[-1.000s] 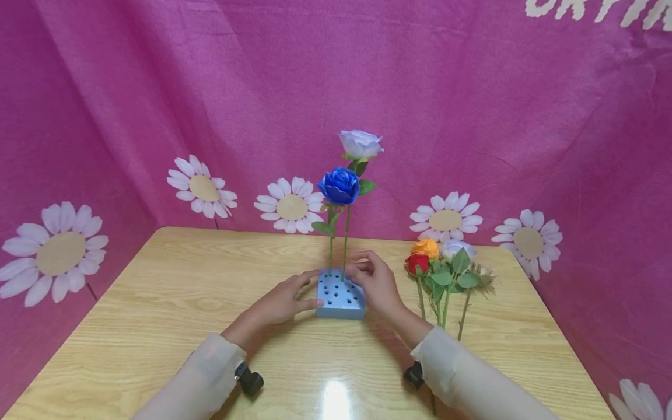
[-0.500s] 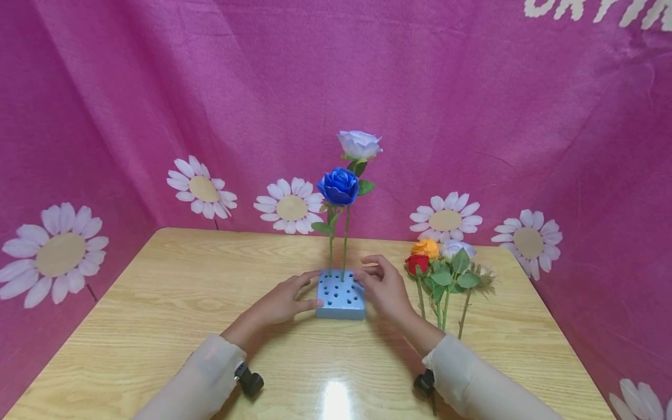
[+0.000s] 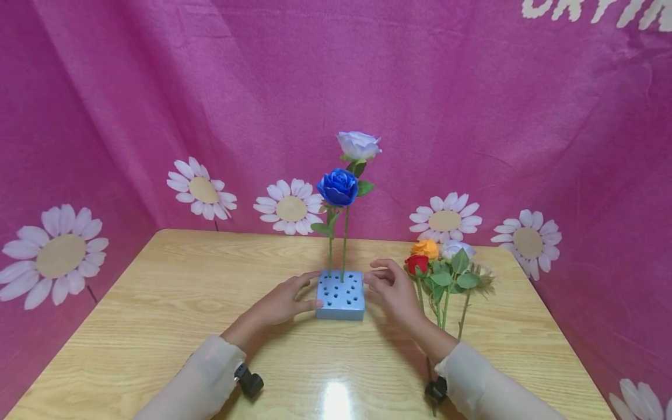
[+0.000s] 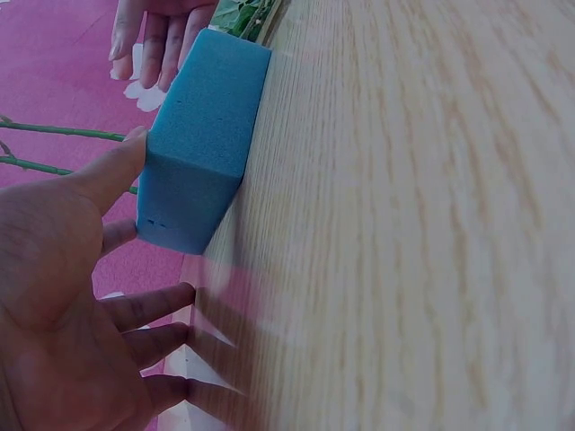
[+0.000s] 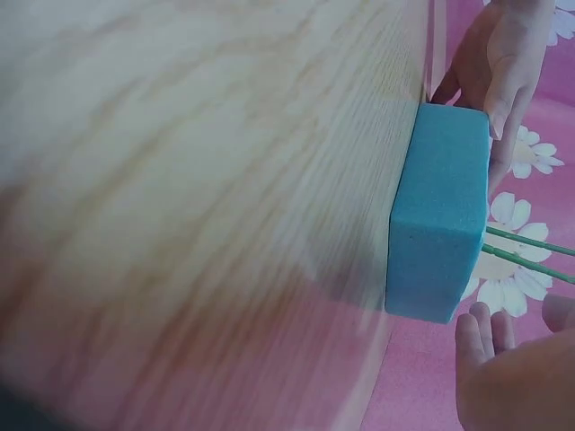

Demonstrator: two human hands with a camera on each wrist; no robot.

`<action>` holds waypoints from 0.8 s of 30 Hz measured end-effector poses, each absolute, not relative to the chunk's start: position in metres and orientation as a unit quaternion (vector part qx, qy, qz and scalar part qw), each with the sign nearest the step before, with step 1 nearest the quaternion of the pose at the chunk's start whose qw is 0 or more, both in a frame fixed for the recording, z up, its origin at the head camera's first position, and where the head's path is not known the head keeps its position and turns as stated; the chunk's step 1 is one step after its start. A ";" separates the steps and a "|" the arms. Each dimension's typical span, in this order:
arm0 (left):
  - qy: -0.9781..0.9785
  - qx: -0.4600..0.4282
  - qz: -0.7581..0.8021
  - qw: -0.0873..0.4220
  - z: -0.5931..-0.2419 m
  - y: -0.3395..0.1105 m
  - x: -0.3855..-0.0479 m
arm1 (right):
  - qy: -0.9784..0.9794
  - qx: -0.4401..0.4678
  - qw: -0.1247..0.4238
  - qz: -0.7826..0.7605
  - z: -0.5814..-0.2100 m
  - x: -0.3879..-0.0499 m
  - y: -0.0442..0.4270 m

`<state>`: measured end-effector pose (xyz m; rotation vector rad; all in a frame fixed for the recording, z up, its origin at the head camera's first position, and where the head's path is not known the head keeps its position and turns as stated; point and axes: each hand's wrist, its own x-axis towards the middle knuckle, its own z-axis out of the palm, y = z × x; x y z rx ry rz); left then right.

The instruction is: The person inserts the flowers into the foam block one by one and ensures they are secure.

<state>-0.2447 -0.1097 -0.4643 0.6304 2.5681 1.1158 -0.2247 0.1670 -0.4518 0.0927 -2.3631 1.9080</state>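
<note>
The blue block (image 3: 340, 314) is sitting on the wooden table (image 3: 210, 280) between my hands. Two stems are standing upright in holes near its back edge, bearing a blue rose (image 3: 338, 188) and a pale rose (image 3: 359, 146), while more dark holes are dotting its top. My left hand (image 3: 280, 300) is resting spread wide at the block's left edge, thumb touching it. My right hand (image 3: 396, 294) is hovering just beside the right edge, fingers loosely bent, not gripping. Broad wood is stretching leftward and toward me; on my right, a red rose (image 3: 417, 264) and an orange rose (image 3: 425, 249) are lying close, narrowing the room.
</note>
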 end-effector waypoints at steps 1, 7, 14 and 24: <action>0.886 0.217 0.386 0.136 -0.464 -0.110 -0.245 | -0.777 0.029 0.051 0.626 -0.452 -0.224 0.168; 0.888 0.212 0.386 0.135 -0.465 -0.110 -0.244 | -0.778 0.032 0.044 0.626 -0.453 -0.219 0.178; 0.889 0.210 0.385 0.135 -0.465 -0.110 -0.244 | -0.780 0.028 0.043 0.623 -0.456 -0.214 0.190; 0.886 0.215 0.390 0.129 -0.466 -0.110 -0.243 | -0.796 0.011 0.035 0.604 -0.460 -0.200 0.207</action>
